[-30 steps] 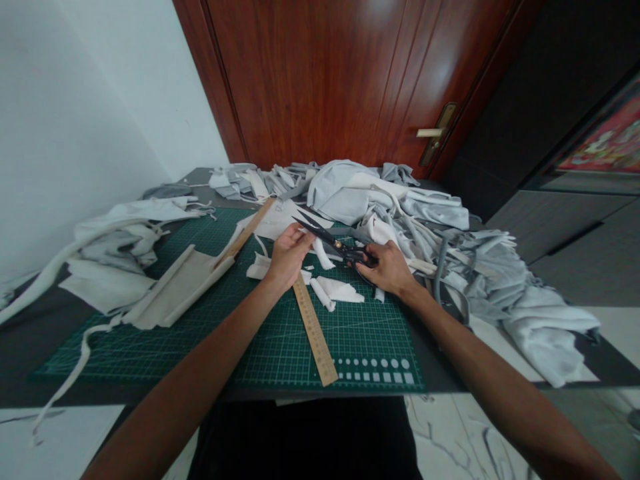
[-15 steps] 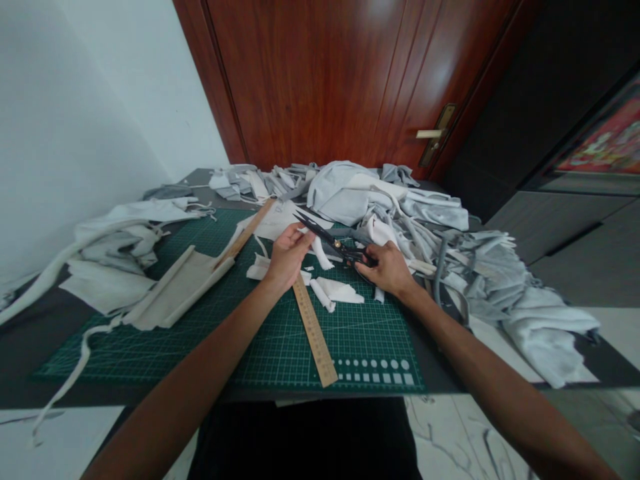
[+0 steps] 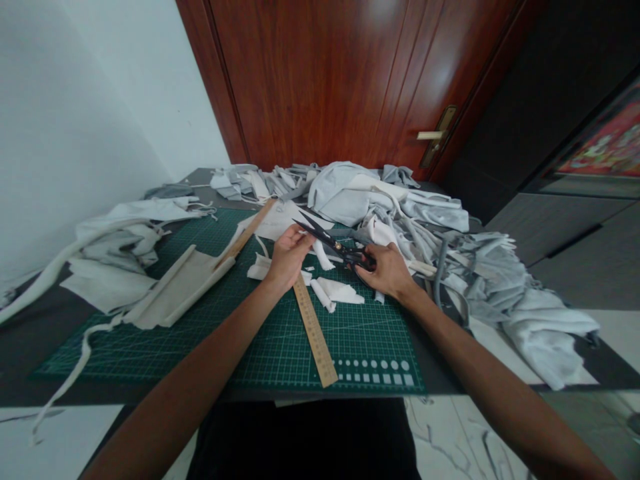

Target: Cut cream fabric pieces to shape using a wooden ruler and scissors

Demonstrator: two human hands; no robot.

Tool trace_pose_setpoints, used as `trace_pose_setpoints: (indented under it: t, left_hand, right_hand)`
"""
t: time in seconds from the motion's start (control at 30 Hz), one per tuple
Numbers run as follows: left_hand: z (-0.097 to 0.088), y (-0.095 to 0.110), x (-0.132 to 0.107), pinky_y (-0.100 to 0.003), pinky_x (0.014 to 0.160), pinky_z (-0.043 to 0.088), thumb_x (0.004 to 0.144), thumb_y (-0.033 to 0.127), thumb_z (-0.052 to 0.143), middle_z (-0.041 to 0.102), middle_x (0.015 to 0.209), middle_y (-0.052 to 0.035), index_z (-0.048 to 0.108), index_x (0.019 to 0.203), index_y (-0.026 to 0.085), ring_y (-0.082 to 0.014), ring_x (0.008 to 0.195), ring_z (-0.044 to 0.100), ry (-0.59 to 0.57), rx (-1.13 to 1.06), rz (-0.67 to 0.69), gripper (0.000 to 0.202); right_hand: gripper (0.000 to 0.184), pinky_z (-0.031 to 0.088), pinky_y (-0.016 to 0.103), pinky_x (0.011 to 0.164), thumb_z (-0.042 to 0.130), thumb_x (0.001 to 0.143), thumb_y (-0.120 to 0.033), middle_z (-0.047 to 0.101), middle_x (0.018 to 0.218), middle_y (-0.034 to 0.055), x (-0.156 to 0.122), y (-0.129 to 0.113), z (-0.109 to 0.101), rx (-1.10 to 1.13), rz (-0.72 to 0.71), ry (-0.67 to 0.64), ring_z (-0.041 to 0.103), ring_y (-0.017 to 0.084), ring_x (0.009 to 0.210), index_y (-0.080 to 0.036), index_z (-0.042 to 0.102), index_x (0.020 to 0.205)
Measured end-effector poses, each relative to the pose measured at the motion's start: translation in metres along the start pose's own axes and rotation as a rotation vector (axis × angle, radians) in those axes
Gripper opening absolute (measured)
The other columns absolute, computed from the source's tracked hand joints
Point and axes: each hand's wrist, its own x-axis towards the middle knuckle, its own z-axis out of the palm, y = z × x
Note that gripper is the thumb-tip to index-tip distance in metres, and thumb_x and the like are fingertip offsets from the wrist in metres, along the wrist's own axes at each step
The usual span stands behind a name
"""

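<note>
My right hand (image 3: 383, 270) grips the handles of black scissors (image 3: 327, 239), whose blades point up and left, slightly parted. My left hand (image 3: 290, 255) pinches a small strip of white fabric (image 3: 324, 257) at the blades, which pass over its fingertips. Part of that strip hangs down to the right of the fingers. Beneath my hands lie white fabric scraps (image 3: 341, 291) and a rolled off-white piece (image 3: 259, 268). A wooden ruler (image 3: 315, 330) runs from under my left wrist toward the front of the green cutting mat (image 3: 370, 333).
Grey and white fabric is heaped at the back (image 3: 345, 193) and the right (image 3: 500, 273). To the left lie more fabric pieces (image 3: 115, 247), a folded cream piece (image 3: 180, 290) and a wooden strip (image 3: 247, 230). A red-brown door (image 3: 320, 80) stands behind the table.
The scissor blades have parted a little, and the handles have shifted slightly in my right hand. My left hand keeps its place with the white strip.
</note>
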Motion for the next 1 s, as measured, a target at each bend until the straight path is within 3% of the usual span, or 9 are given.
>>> trace_pose_setpoints:
  t: [0.23,0.63,1.0]
  left_hand:
    - [0.0031,0.0017,0.0000,-0.022,0.080,0.054,0.073,0.012,0.084,0.074,0.088,-0.0011,0.067,0.091,0.017,-0.0126,0.084,0.069,0.008,-0.038,-0.008,0.025]
    - [0.0021,0.0036,-0.0012,-0.024,0.083,0.054,0.075,0.016,0.085,0.075,0.093,-0.0030,0.068,0.100,0.017,-0.0146,0.091,0.071,-0.009,-0.016,-0.010,0.031]
    - [0.0003,0.0027,0.0002,-0.022,0.074,0.053,0.073,0.019,0.087,0.076,0.091,-0.0025,0.069,0.099,0.017,-0.0134,0.083,0.070,-0.014,-0.012,-0.007,0.031]
  right_hand:
    - [0.029,0.039,0.039,0.083,0.064,0.084,-0.049,0.067,0.077,0.0046,-0.0001,-0.0006,-0.0035,-0.046,-0.006,0.002,0.061,0.024,0.075,-0.021,0.060,0.085]
    - [0.029,0.039,0.039,0.082,0.060,0.088,-0.049,0.065,0.073,0.0029,0.0003,0.0036,-0.0016,-0.032,-0.040,-0.001,0.058,0.023,0.069,-0.022,0.055,0.079]
    - [0.031,0.040,0.038,0.081,0.060,0.090,-0.050,0.065,0.072,0.0035,0.0009,0.0074,0.0001,-0.011,-0.056,0.000,0.059,0.023,0.070,-0.022,0.054,0.078]
